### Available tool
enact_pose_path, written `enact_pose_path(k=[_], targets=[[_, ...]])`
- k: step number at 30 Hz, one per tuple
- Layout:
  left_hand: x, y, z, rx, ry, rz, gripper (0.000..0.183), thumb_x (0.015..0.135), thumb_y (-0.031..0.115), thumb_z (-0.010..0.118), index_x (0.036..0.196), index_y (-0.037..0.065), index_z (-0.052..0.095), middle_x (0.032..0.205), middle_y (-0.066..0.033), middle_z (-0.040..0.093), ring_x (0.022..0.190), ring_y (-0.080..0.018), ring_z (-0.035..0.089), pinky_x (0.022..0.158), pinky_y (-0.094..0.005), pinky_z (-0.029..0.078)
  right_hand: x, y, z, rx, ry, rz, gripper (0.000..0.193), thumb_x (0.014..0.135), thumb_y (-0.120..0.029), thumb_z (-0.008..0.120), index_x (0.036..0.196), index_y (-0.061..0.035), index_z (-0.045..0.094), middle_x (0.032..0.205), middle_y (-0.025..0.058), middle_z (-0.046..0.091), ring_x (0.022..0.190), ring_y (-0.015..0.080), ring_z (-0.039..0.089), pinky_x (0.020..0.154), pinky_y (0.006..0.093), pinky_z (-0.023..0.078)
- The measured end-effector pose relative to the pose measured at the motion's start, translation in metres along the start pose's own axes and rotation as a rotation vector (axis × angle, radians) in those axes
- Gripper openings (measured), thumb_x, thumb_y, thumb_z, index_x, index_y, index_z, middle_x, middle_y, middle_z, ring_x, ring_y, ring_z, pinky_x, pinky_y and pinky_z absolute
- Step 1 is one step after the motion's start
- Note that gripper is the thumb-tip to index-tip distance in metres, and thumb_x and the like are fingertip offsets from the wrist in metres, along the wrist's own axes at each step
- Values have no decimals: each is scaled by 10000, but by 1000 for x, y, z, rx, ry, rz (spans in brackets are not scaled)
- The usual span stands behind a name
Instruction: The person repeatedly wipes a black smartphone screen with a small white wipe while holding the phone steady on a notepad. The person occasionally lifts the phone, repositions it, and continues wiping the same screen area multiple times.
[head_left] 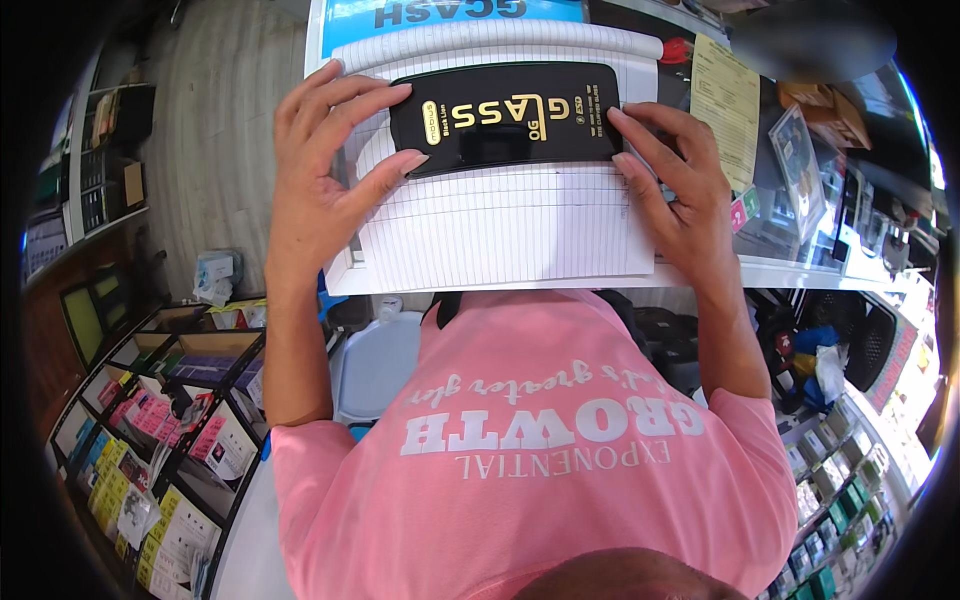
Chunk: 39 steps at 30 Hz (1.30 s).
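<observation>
**While we hold both its ends, a black pack (505,118) is over our notebook (500,235)**

Our left hand (318,180) holds one end, with finger and thumb spread wide. Our right hand (685,175) holds the other end, finger and thumb closer together. The flat pack has gold letters. Under it, the pages have lines. A yellow paper (725,110) lies to the right.

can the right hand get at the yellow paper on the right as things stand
Probably yes: the yellow paper lies just beside the right hand with nothing visible between them, though its fingertips are at the flat black pack and would likely have to leave it.
</observation>
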<state>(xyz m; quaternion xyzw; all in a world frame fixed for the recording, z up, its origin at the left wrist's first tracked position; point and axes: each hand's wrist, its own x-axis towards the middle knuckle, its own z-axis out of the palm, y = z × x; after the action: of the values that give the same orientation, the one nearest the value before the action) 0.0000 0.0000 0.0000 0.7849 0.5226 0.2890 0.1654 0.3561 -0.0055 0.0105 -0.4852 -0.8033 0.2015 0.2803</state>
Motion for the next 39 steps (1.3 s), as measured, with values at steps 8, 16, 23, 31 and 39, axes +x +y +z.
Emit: enact_pose_path(k=[8, 16, 23, 31, 39], targets=[[1, 1, 2, -5, 29, 18, 548, 804, 275, 924, 1323, 193, 770, 1389, -7, 672, 1501, -327, 427, 1227, -485, 366, 4, 2, 1, -70, 31, -55, 333, 958, -78, 765, 1289, -98, 800, 1277, 103, 721, 1176, 316, 650, 1036, 415, 516], [0, -3, 3, -92, 72, 64, 527, 850, 218, 887, 1352, 150, 740, 1369, -34, 696, 1491, -326, 456, 1237, -464, 349, 0, -2, 2, -69, 34, 3, 325, 978, -55, 749, 1296, -86, 804, 1284, 107, 715, 1189, 267, 650, 1020, 372, 521], [-2, -17, -3, -250, 96, 64, 437, 899, 93, 753, 1331, 52, 701, 1284, -147, 640, 1316, -358, 545, 1209, -495, 359, 0, 0, 4, -86, 25, 7, 318, 982, -62, 751, 1294, -80, 807, 1306, 108, 714, 1181, 260, 648, 1006, 360, 519], [2, -1, -6, -166, 62, 25, 465, 838, 175, 884, 1287, 123, 775, 1302, -115, 621, 1296, -321, 542, 1155, -462, 389, -1, 6, 5, -77, 38, -18, 329, 981, -56, 756, 1305, -81, 804, 1306, 108, 714, 1191, 248, 650, 1002, 352, 520], [0, -3, -2, -105, 31, 17, 489, 828, 211, 904, 1296, 149, 780, 1330, -110, 606, 1345, -324, 495, 1180, -472, 367, 0, 4, 4, -115, 33, -37, 328, 976, -55, 752, 1297, -86, 809, 1301, 101, 718, 1193, 260, 647, 1018, 363, 513]])
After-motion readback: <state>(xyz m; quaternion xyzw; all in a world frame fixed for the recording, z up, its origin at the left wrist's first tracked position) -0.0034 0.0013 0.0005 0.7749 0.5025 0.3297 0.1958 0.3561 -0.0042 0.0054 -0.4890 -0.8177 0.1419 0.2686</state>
